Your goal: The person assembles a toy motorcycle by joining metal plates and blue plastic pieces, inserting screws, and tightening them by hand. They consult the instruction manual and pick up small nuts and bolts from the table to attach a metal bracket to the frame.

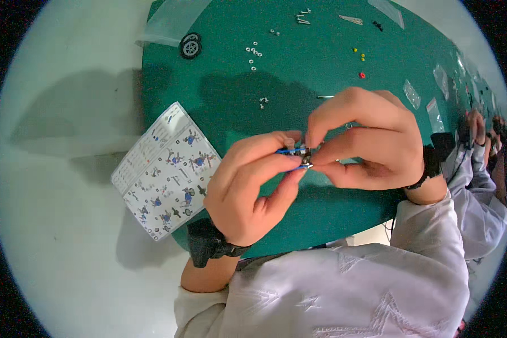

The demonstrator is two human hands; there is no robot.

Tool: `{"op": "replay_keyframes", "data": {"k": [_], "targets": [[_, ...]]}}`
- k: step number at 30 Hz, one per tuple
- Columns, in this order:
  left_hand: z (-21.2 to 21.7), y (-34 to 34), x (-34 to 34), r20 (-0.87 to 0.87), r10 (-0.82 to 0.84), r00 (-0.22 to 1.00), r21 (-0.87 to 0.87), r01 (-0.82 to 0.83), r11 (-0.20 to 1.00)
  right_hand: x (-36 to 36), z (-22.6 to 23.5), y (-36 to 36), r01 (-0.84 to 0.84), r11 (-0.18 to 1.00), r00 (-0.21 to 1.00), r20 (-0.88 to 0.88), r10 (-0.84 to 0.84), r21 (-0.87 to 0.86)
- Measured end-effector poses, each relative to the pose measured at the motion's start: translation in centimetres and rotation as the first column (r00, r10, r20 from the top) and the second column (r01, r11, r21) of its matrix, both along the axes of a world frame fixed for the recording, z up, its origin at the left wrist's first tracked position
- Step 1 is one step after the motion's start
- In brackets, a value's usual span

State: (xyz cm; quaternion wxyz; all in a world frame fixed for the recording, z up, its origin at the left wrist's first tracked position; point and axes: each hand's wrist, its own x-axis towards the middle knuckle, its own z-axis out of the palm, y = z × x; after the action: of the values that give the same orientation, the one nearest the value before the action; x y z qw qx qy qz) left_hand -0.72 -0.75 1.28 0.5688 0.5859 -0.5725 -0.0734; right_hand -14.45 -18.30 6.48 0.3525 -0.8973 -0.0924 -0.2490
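Observation:
Above the near part of the green table, my two hands meet around a small model assembly (302,152) with blue strips and dark and silvery metal bits. My left hand (248,180) pinches its left side between thumb and fingers. From the right, the fingertips of my right hand (377,141) close on the other side of it. Fingers cover most of the assembly, so its exact shape is hidden. A thin metal rod or tool (325,97) lies just beyond my right hand, partly covered by it. Small silvery screws or nuts (263,102) lie beyond my left hand.
A printed picture sheet (166,172) overhangs the table's left edge. Farther back are black wheels (190,46), white rings (253,52), screws (303,17), yellow pieces (363,57), a red ring (361,75) and plastic bags (411,94). Another person's sleeve (479,191) shows at right.

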Motion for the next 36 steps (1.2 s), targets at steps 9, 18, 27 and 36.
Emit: {"op": "replay_keyframes", "data": {"k": [9,18,27,36], "targets": [[-0.6,0.7,0.5,0.085,-0.113,0.990,-0.177,0.127,0.976,-0.1,0.3,0.0,-0.112,0.988,0.988,0.096,0.123,-0.108],[-0.7,0.7,0.8,0.110,-0.166,0.980,-0.163,0.183,0.969,-0.3,1.3,-1.9,-0.111,0.994,0.992,0.066,0.110,0.013],[-0.5,0.4,0.5,0.148,-0.181,0.972,-0.014,0.186,0.983,-1.5,-1.1,-9.2,0.369,0.927,0.819,-0.451,-0.354,-0.058],[-0.7,0.4,0.0,0.111,-0.141,0.984,0.003,0.141,0.990,-1.3,1.9,-3.0,-0.146,0.979,0.953,-0.246,0.178,0.145]]}}
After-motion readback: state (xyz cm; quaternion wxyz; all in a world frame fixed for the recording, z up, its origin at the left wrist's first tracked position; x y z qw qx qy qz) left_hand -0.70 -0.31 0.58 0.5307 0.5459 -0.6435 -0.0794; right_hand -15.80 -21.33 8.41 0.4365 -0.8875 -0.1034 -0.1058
